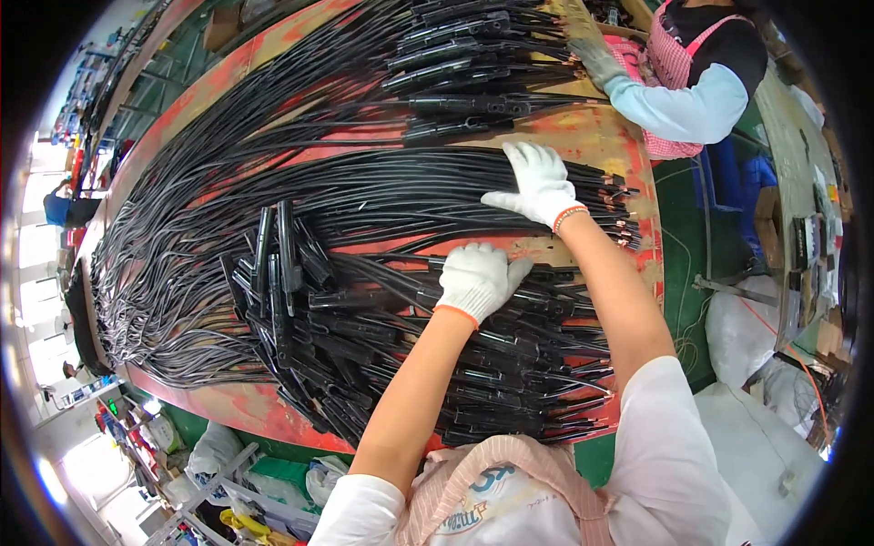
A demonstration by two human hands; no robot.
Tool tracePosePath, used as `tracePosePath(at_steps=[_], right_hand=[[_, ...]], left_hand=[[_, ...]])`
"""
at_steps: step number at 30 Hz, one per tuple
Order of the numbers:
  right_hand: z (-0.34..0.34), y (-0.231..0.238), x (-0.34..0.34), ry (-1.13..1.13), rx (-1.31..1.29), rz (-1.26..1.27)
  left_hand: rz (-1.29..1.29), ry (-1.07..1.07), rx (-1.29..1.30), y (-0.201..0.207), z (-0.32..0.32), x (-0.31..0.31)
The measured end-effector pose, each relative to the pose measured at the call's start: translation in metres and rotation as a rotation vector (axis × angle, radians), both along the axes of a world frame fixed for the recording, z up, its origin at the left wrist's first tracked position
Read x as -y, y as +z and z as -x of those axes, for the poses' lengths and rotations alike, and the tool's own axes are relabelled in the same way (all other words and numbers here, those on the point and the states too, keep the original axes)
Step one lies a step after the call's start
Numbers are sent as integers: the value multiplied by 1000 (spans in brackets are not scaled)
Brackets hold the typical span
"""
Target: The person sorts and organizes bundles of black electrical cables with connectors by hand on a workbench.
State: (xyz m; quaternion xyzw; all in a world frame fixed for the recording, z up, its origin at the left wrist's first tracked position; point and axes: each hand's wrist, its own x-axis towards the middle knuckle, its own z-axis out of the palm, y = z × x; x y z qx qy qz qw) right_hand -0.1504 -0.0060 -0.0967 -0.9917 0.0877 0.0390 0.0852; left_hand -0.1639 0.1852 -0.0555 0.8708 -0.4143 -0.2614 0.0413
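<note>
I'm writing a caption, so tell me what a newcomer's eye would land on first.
Long, thin black cables sweeping across the patchy red-and-tan tabletop come first. Next is the heap of glossy black, oblong pieces on the near side. The left hand and right hand, in white knitted gloves, stand out against the black right of centre.

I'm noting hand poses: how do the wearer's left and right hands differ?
The right hand is at the cable band; the left hand is lower, by the black handles.
The right hand's fingers look extended; the left hand's look bent.
The right hand's thumb points left; the left hand's points right.
Both wear white gloves with orange cuffs.
</note>
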Motion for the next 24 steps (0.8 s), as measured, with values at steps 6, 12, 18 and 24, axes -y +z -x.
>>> tracePosePath(at_steps=[6,12,18,24], right_hand=[[-18,40,7,-109,-279,-261],[-38,48,13,89,-564,-188],[-13,44,1,114,-569,-390],[-25,65,9,92,-491,-331]], left_hand=[[-8,64,79,4,9,2],[10,76,55,2,11,5],[23,76,58,3,13,-5],[136,78,50,1,10,-5]])
